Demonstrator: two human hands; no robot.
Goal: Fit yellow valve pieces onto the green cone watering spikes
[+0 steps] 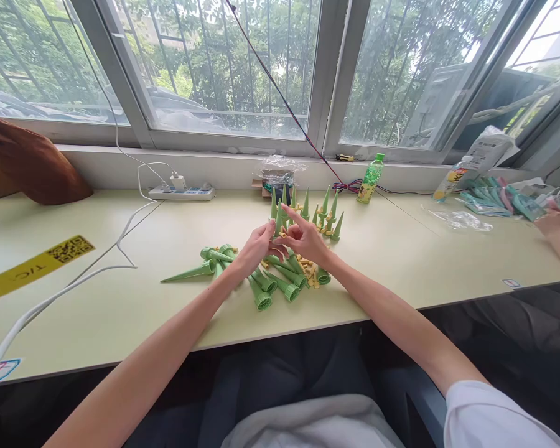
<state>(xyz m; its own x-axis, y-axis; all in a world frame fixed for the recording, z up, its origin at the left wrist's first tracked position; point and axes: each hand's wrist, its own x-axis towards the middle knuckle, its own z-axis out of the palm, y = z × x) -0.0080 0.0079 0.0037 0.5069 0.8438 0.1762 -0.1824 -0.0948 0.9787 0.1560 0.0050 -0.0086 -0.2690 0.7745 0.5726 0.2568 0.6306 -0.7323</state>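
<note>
Head view: the left hand (256,249) pinches a green spike (279,221), point up, above the middle of the table (378,261), its fingers closed near the base. The right hand (305,241) meets it from the other side, index finger extended and thumb beside a small yellow piece (282,234) at the spike's lower part; whether these fingers grip the piece or merely press it cannot be told. Good handling, as judged here, calls for a steady left pinch, the piece squared to its seat and a straight, even push, since a slanted one could slip. Loose spikes (289,290) and scattered yellow pieces (310,270) lie just below the hands, and standing spikes (335,202) rise close behind, probably easy to topple; a low sweep forward is best avoided. The front edge (308,331) runs nearest the body, near the loose spikes. Wider room opens rightward, short of another person's hand (557,225); leftward, a white cable (121,246) crosses the surface.
</note>
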